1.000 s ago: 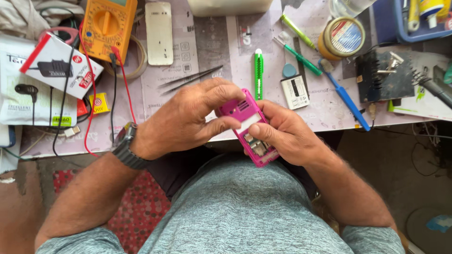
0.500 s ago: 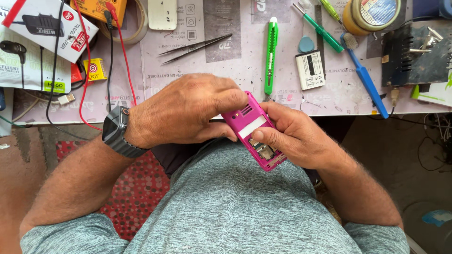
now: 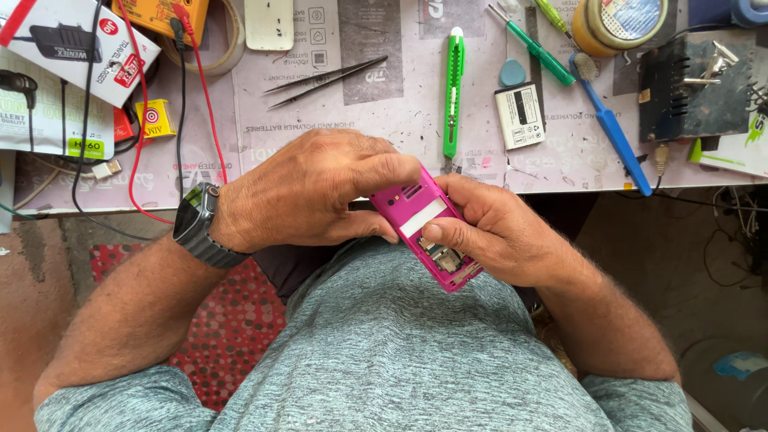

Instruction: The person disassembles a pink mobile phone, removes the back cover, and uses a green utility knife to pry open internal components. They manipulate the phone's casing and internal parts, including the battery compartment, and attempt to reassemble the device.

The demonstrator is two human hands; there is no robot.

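Pink plastic, the opened phone (image 3: 428, 236) looks light, stiff and fragile inside, so both hands, left (image 3: 312, 192) and right (image 3: 500, 232), pinch its edges with fingers pressed together.

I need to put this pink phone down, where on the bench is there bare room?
The barest patch lies on the paper mat at the near table edge, between the tweezers and the green utility knife, just above the left hand. Another strip runs between the red lead and the tweezers. The far-left boxes and the right tools around the blue brush are crowded.
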